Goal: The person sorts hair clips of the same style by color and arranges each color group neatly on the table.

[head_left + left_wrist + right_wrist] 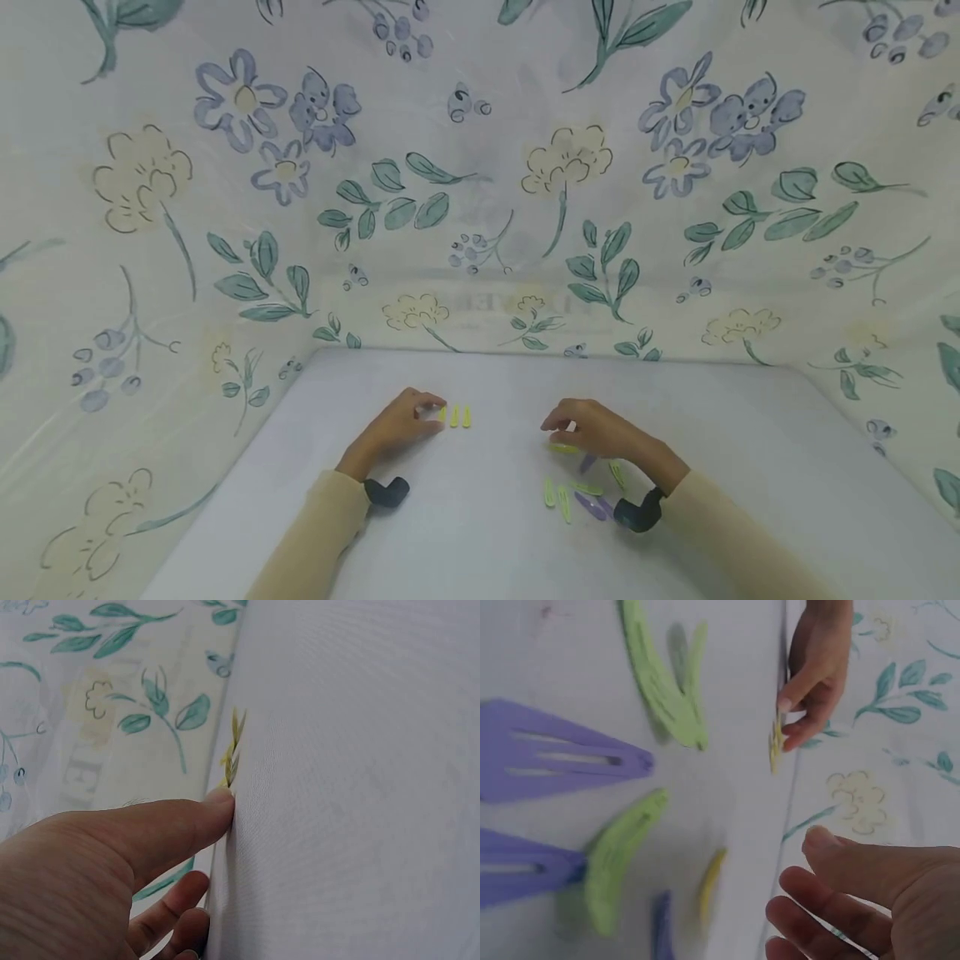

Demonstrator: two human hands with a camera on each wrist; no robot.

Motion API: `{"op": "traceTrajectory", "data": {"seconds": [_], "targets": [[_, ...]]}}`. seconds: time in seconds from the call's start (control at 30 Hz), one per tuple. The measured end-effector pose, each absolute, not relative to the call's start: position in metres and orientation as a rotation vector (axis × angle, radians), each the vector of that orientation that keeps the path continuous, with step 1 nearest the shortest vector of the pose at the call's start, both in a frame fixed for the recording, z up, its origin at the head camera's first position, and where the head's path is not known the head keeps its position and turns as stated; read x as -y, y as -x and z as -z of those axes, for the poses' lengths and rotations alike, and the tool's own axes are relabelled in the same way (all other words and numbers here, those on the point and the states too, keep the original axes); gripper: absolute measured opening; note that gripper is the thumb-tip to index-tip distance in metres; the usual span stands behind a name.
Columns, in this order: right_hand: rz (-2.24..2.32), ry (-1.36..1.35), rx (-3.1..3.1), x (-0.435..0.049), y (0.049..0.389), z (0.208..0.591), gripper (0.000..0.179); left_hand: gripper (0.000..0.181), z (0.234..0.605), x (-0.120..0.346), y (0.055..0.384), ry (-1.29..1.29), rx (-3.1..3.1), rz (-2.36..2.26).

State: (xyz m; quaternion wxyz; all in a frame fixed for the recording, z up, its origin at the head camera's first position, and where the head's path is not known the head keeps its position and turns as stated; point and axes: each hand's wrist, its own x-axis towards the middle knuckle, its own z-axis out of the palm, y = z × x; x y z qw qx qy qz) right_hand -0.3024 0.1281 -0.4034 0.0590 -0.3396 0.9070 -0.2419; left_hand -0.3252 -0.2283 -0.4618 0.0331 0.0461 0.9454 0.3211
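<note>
Thumb and index finger of my left hand (401, 419) pinch the ends of a yellow snap hair clip (443, 414) on the white table. Two more yellow clips (461, 417) stand beside it in a row; in the left wrist view the yellow clips (234, 735) overlap beyond the thumb tip. My right hand (596, 427) hovers with loosely bent fingers and a gap at the thumb, holding nothing. Just under it lies another yellow clip (562, 448). Nearer me are scattered green clips (564, 504) and purple clips (590, 505), partly hidden by the hand and wrist.
The white table (480, 517) meets a flower-printed sheet (480, 208) along its back and sides. A dark wrist camera (386, 492) sits on the left wrist, another dark camera (637, 512) on the right, close over the clips.
</note>
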Motion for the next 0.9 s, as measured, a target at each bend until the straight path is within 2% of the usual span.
{"op": "traceTrajectory", "data": {"seconds": [0.37, 0.9], "targets": [[0.722, 0.951, -2.837, -0.130, 0.294, 0.429, 0.023, 0.039, 0.461, 0.227, 0.325, -0.127, -2.911, -0.976], [0.763, 0.732, -2.768, -0.136, 0.291, 0.428, 0.032, 0.038, 0.463, 0.228, 0.328, -0.127, -2.893, -0.991]]}}
